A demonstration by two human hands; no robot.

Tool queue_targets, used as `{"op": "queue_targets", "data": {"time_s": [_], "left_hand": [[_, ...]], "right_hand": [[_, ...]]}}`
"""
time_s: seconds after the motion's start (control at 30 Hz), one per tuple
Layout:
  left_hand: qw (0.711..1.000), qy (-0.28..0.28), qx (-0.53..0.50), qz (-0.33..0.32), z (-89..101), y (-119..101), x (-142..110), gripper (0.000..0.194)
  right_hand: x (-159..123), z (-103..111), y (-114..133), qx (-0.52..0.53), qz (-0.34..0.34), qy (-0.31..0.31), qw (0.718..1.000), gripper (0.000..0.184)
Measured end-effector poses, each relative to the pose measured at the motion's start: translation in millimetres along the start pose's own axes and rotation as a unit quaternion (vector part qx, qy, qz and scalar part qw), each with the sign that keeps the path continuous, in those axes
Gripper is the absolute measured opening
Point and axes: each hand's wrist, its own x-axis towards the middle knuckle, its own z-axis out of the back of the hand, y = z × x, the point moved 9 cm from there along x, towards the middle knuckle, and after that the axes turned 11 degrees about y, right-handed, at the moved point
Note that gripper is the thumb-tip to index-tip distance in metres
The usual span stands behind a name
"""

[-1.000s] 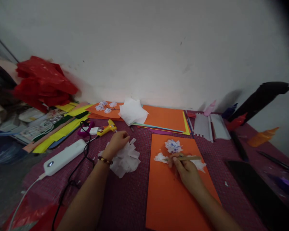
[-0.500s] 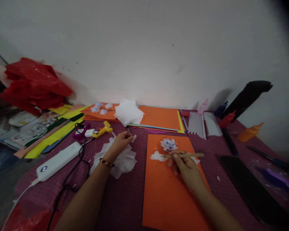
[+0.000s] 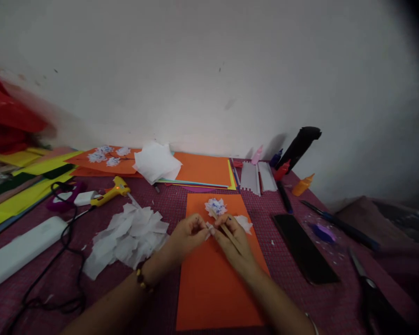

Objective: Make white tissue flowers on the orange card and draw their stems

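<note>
One yellow glue gun (image 3: 111,191) lay at left, nozzle beside a heap of white paper pieces (image 3: 132,235). Left hand (image 3: 185,237): thumb and index closed, pinching a small paper bit (image 3: 208,229) above the orange sheet (image 3: 214,288). Blue-tinged paper flower (image 3: 215,205) sat on that sheet, just behind the fingertips. Right hand (image 3: 235,242): fingers curled around a wooden stick (image 3: 230,236), tips at the same bit. White paper clump (image 3: 244,224) just right, phone (image 3: 305,249) farther right.
</note>
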Motion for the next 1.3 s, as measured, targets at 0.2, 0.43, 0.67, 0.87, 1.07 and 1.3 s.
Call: {"op": "queue_targets", "data": {"time_s": [0.2, 0.43, 0.67, 0.87, 1.07, 1.3], "left_hand": [[0.994, -0.001, -0.107, -0.013, -5.5, 3.3, 1.9, 0.025], [0.990, -0.053, -0.132, 0.003, 14.5, 8.3, -1.3, 0.021], [0.984, 0.067, -0.151, 0.069, -8.2, 19.4, -1.7, 0.019], [0.983, -0.015, -0.178, 0.036, 6.6, 15.8, -0.4, 0.018], [0.985, 0.049, -0.144, 0.085, -1.4, 20.5, -1.0, 0.021], [0.990, -0.066, -0.116, 0.056, 45.8, 10.6, -3.5, 0.018]], "right_hand": [[1.1, -3.2, 4.1, -0.022, 0.005, 0.011, 1.000, 0.010], [0.0, -0.1, 3.7, -0.049, -0.005, -0.012, 0.999, 0.010], [0.6, -5.3, 1.9, -0.059, -0.025, -0.005, 0.998, 0.011], [0.2, -2.1, 8.4, -0.070, -0.009, -0.021, 0.997, 0.011], [-0.3, 1.2, 8.5, -0.071, 0.002, -0.038, 0.997, 0.010], [-0.8, 4.3, 6.5, -0.070, -0.010, -0.037, 0.997, 0.009]]}}
